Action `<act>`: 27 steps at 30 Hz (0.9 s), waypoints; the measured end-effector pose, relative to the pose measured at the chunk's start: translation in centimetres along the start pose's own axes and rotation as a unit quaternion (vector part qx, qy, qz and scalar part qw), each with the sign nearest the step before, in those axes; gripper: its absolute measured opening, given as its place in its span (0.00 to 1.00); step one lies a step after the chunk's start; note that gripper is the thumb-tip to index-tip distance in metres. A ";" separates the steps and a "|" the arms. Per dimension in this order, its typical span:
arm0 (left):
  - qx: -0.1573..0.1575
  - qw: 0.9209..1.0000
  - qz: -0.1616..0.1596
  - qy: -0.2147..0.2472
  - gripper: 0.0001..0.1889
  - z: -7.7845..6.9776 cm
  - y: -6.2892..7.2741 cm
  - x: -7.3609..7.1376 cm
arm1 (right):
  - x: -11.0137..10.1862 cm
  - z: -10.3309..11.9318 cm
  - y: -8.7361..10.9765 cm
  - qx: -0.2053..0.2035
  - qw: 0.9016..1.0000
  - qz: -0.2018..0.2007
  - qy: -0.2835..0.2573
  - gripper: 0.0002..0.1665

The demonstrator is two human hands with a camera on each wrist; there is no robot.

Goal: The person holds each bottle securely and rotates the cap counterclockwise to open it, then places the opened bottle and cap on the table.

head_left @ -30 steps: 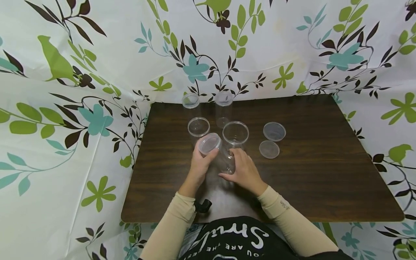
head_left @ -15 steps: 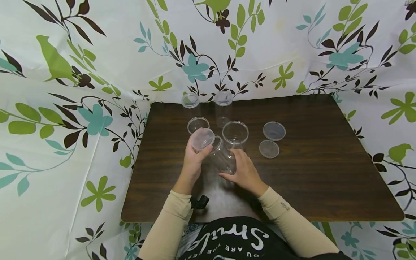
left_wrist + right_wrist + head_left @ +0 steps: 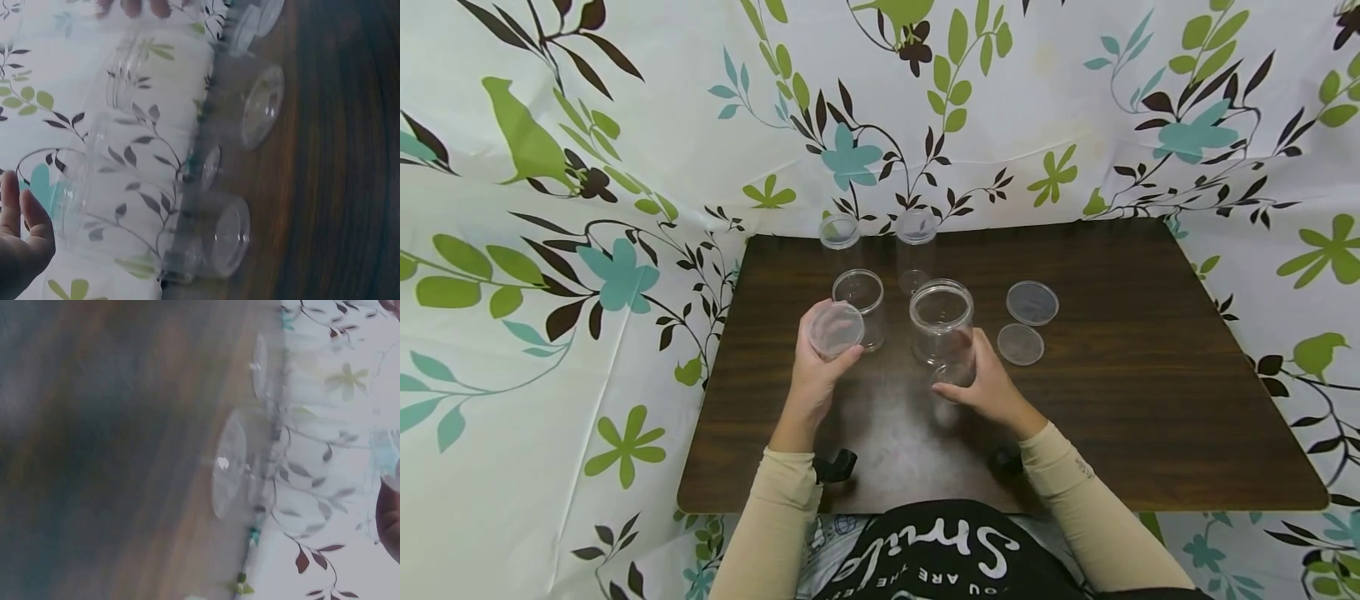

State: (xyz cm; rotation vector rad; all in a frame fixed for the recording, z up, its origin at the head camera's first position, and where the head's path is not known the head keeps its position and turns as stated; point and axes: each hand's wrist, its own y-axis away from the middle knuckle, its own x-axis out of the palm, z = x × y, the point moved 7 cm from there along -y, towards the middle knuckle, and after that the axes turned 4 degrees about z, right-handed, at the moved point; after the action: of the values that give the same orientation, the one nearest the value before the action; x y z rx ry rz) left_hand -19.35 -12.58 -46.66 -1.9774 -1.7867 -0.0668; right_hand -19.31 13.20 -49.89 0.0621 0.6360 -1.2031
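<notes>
In the head view my left hand (image 3: 811, 371) holds a clear round lid (image 3: 837, 330), left of centre. My right hand (image 3: 992, 385) grips a clear plastic jar (image 3: 953, 367) by its side. That jar overlaps another open clear jar directly behind it, so their outlines are hard to separate. A further open jar (image 3: 872, 323) stands just beyond the left hand. In the left wrist view part of the left hand (image 3: 25, 244) shows at the edge, and the lid cannot be made out there. The right wrist view is blurred, with fingers (image 3: 389, 519) at its right edge.
Two lidded clear jars, one at left (image 3: 840, 235) and one beside it (image 3: 916, 229), stand at the table's back edge. A larger lid (image 3: 1033, 302) and a smaller lid (image 3: 1021, 345) lie flat to the right on the brown table (image 3: 1150, 400). A patterned cloth hangs behind.
The lid has come away from the right hand's jar and moved left with the left hand. The right hand has shifted right, bringing the tilted jar more upright.
</notes>
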 end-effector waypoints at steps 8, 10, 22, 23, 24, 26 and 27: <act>-0.035 0.999 -0.005 -0.015 0.44 1.1 0.4 -1.5 | -3.9 -0.4 -1.3 0.015 0.996 -0.052 -0.065 0.50; -0.044 0.999 -0.005 -0.018 0.44 1.5 0.5 -1.9 | -5.1 0.3 -1.7 0.009 0.994 -0.069 -0.080 0.49; -0.060 0.998 0.001 -0.033 0.44 2.4 0.5 -3.6 | -9.9 -3.1 -5.1 0.064 0.982 -0.125 -0.125 0.44; -0.062 0.997 0.000 -0.035 0.44 2.5 0.4 -3.7 | -9.8 -4.3 -5.5 0.078 0.981 -0.123 -0.130 0.44; -0.064 0.997 0.001 -0.037 0.44 2.6 0.4 -3.8 | -9.7 -5.6 -5.9 0.091 0.979 -0.122 -0.138 0.45; -0.068 0.997 0.000 -0.043 0.44 2.7 0.5 -4.0 | -9.5 -8.0 -6.6 0.118 0.974 -0.119 -0.149 0.47; -0.069 0.996 -0.001 -0.048 0.44 2.7 0.5 -4.1 | -9.4 -9.2 -6.8 0.135 0.972 -0.119 -0.149 0.48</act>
State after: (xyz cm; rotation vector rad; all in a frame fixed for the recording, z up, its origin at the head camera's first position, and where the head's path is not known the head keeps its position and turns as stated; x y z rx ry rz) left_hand -20.23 -15.35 -50.61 -2.1078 -1.8893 -0.1010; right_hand -31.22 22.01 -50.96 0.0336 0.2177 -1.4907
